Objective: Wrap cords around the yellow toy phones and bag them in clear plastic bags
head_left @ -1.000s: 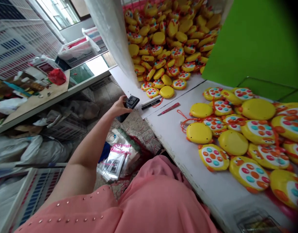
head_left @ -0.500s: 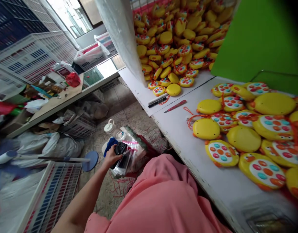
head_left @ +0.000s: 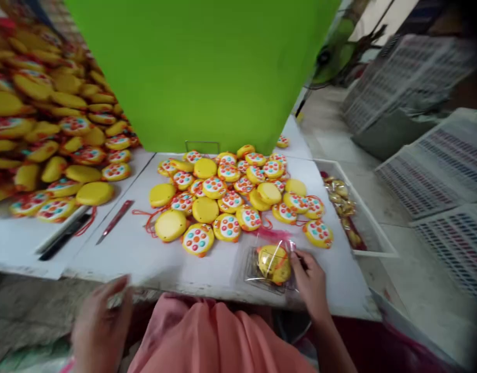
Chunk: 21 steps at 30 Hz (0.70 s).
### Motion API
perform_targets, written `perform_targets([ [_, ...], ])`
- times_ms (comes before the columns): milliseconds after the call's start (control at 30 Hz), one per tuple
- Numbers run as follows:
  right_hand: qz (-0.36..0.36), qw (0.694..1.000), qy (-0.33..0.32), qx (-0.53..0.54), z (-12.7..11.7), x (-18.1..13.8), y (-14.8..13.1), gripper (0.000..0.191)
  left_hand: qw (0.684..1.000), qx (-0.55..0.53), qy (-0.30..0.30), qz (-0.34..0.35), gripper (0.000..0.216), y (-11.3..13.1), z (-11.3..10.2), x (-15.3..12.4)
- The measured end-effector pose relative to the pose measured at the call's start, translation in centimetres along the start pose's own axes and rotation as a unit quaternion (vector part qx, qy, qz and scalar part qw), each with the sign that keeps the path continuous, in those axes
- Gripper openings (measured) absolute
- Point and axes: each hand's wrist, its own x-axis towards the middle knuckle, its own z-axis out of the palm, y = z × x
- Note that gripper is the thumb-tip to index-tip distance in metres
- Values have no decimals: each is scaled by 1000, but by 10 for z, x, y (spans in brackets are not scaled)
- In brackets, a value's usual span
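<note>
My right hand (head_left: pixel 310 283) rests on the white table (head_left: pixel 153 259) and its fingers pinch the edge of a clear plastic pack (head_left: pixel 272 264) holding a yellow toy. My left hand (head_left: pixel 100 324) hangs below the table's front edge, blurred by motion, with nothing visible in it. A heap of round yellow toy phones (head_left: pixel 230 199) with coloured buttons and red cords lies in the middle of the table, just beyond the pack.
A big green board (head_left: pixel 203 72) stands behind the heap. A larger pile of yellow toys (head_left: pixel 47 134) fills the left. A red knife (head_left: pixel 114 221) and black pens (head_left: pixel 63 238) lie at left. A white tray (head_left: pixel 362 223) sits at right. White crates (head_left: pixel 436 166) stand on the floor.
The view has swung from the left floor to the table. My left hand no longer holds the black phone it lowered toward the bags. My right hand now shows at the plastic pack.
</note>
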Motion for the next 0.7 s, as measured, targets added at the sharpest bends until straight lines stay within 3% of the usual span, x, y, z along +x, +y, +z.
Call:
perform_targets([
  [33, 0, 1000, -2, 10, 1, -1, -2, 38, 997, -59, -28, 49, 24, 39, 12, 16],
  [133, -2, 999, -5, 40, 2, -7, -8, 35, 930, -230, -265, 110, 29, 135, 59, 47],
  [167, 1, 999, -6, 53, 3, -9, -10, 35, 902, -269, -321, 106, 33, 157, 77, 53],
  [233, 10, 996, -3, 88, 4, -13, -14, 34, 861, -329, -376, 92, 42, 184, 111, 58],
  [333, 25, 987, 4, 161, 5, -17, -19, 31, 803, -413, -429, 40, 55, 198, 147, 59],
  [400, 42, 975, 7, 217, 6, -20, -23, 29, 783, -432, -447, 9, 62, 200, 156, 59],
  [500, 70, 950, 1, 303, 8, -24, -27, 27, 800, -403, -445, 16, 60, 203, 156, 61],
  [600, 84, 927, -8, 365, 11, -27, -30, 25, 818, -384, -424, 57, 41, 206, 151, 61],
  [700, 81, 928, 1, 364, 13, -31, -30, 24, 828, -395, -390, 73, 28, 205, 149, 56],
])
